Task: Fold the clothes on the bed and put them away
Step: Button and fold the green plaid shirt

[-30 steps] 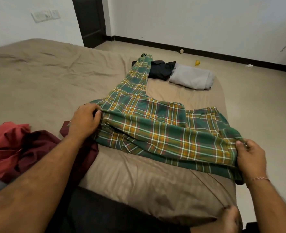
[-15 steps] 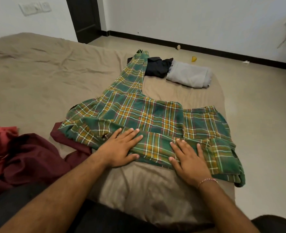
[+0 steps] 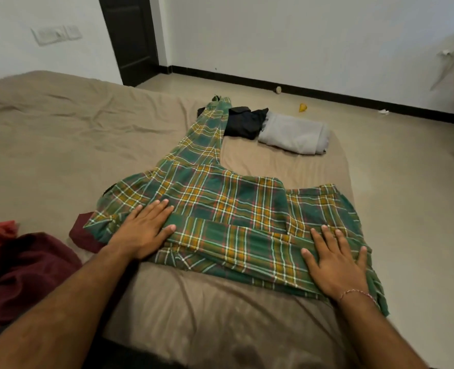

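I see both sets of fingers straight and spread, gripping nothing: left hand (image 3: 140, 233) flat on the green-and-yellow plaid cotton garment (image 3: 220, 209), right hand (image 3: 335, 262) flat on its near right edge. Garment lies partly folded on the tan-sheeted bed (image 3: 60, 145), one long part stretching away toward a folded black cloth (image 3: 244, 122) and folded grey cloth (image 3: 295, 134). Maroon crumpled clothes (image 3: 26, 272) at left.

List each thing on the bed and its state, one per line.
Plaid shirt: spread out, partly folded
Left hand: flat on shirt
Right hand: flat on shirt
Black garment: folded
Grey garment: folded
Maroon clothes: crumpled, unfolded
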Demonstrator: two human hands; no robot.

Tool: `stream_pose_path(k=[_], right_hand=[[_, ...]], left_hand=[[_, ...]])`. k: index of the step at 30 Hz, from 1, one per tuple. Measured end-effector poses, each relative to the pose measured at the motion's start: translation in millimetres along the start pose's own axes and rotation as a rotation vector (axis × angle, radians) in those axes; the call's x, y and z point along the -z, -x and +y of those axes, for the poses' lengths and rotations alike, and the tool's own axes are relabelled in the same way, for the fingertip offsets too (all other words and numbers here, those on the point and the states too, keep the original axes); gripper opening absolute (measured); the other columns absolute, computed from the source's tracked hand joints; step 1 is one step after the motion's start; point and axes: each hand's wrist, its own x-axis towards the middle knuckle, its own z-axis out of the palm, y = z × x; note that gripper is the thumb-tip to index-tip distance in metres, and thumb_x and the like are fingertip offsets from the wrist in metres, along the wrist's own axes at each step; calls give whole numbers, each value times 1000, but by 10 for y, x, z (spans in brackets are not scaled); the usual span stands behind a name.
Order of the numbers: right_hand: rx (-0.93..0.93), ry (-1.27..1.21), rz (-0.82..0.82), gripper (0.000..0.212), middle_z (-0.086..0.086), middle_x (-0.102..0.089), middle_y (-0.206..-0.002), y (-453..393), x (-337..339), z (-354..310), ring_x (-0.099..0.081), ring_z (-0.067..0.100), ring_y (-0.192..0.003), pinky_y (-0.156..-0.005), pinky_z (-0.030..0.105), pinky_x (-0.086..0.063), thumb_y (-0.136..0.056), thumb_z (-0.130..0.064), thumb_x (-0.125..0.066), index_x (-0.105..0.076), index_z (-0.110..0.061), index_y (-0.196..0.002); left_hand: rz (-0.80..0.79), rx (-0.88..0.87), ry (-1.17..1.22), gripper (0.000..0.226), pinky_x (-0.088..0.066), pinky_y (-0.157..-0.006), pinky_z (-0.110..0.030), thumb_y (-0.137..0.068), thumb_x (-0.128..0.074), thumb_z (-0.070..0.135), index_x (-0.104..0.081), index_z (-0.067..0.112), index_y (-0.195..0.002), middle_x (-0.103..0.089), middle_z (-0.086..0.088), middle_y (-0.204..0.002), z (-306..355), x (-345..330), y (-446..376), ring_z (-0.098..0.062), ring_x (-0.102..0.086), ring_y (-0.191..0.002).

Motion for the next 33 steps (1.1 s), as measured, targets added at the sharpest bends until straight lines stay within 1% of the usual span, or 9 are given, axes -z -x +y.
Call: stream_pose_path(k=[1,3,5,10,15,19,23,27,33], right_hand=[[16,10,26,63,-10,-17,-170,0,1,16,-9,19,-158,-121,67,3,-101,-72,-14,-22,-46,-158],[70,43,125,46,-6,-51,-142,38,24,38,-42,22,-141,-120,70,-8,-100,-67,-29,-52,-43,-131],[104,105,163,28,-12,-62,-111,33,142,-18,-57,19,-119,-119,65,-16,-93,-67,-45,-53,-41,-99],[112,116,4,33,-16,-66,-110,36,391,-84,-60,14,-114,-99,39,-39,-90,-66,-56,-51,-46,-116],[186,-44,116,28,-21,-53,-85,109,249,108,-62,17,-96,-99,46,-43,-82,-47,-78,-50,-48,-86],[163,-203,252,20,-25,-51,-69,158,393,151,-61,18,-73,-94,47,-45,-85,-49,-74,-57,-40,-78],[65,-229,349,24,-17,-57,-73,4,555,100,-50,15,-75,-92,43,-33,-90,-55,-66,-56,-36,-78],[52,-123,218,24,-18,-60,-86,-97,346,20,-61,18,-93,-94,44,-36,-84,-64,-58,-59,-40,-86],[164,-441,341,37,-18,-49,-125,-408,409,-28,-42,8,-123,-113,54,-29,-95,-63,-55,-56,-41,-125]], left_hand=[[39,10,20,80,-17,-127,-46,-94,-8,74,-33,35,-159,-25,12,-169,-9,49,0,-15,-20,-158],[185,-23,43,52,-44,-104,-45,-93,-28,64,-59,32,-119,-61,5,-127,-1,148,6,-24,-56,-123],[250,-53,19,29,-51,-86,-43,-85,-46,59,-52,32,-93,-57,9,-94,-28,271,18,-20,-57,-94],[141,-36,-60,36,-51,-91,-42,-93,-60,59,-60,30,-115,-67,5,-109,-80,277,50,-22,-63,-105],[321,-155,-2,26,-40,-73,-39,-95,-48,53,-48,27,-87,-48,8,-86,-151,211,160,-22,-52,-84],[481,-171,158,25,-35,-65,-38,-101,-43,41,-42,21,-85,-44,3,-77,-64,379,145,-24,-46,-71],[550,-163,133,25,-32,-65,-38,-102,-44,41,-40,23,-86,-42,4,-77,52,498,-83,-20,-42,-69],[302,-98,43,32,-41,-67,-38,-94,-40,59,-44,29,-87,-56,2,-82,-70,322,-208,-24,-57,-79],[239,33,453,51,-54,-92,-40,-86,-58,70,-58,40,-127,-64,7,-118,-167,284,-592,-13,-62,-108]])
